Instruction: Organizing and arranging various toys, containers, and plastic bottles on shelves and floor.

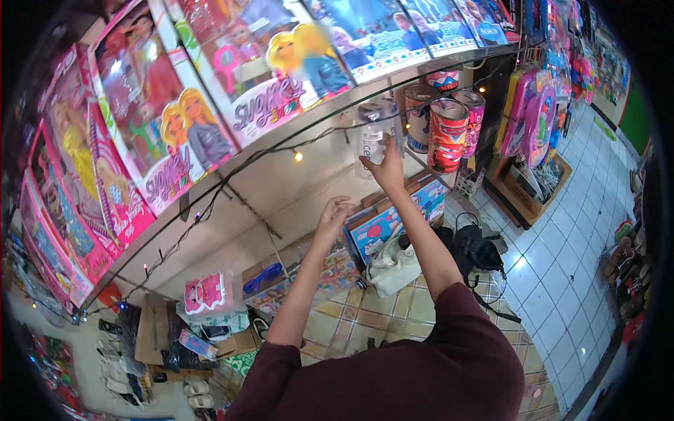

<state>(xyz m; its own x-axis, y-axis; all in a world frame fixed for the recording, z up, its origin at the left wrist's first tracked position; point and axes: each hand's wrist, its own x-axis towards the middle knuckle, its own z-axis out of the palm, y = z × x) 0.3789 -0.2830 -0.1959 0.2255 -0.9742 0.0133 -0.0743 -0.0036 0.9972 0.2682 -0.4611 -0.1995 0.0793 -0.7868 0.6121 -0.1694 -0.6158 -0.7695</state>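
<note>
My right hand (pixel 388 167) reaches to the lower shelf, its thumb and fingers around the front of a clear plastic bottle (pixel 373 138) with dark lettering. Another clear container stands close beside it, partly hidden. To the right of that hand are several cylindrical tins with printed cartoon pictures, among them a red tin (pixel 447 139) and a pink tin (pixel 470 118). My left hand (pixel 333 214) hangs in the air in front of the shelf, lower and to the left, with loosely curled fingers and nothing in it.
Boxed dolls (pixel 200 126) line the upper glass shelf, with a string of lights (pixel 253 158) along its edge. Below are a blue picture board (pixel 371 231), a white cloth bag (pixel 392 268) and a black backpack (pixel 476 250). A wooden box (pixel 558 176) stands at right.
</note>
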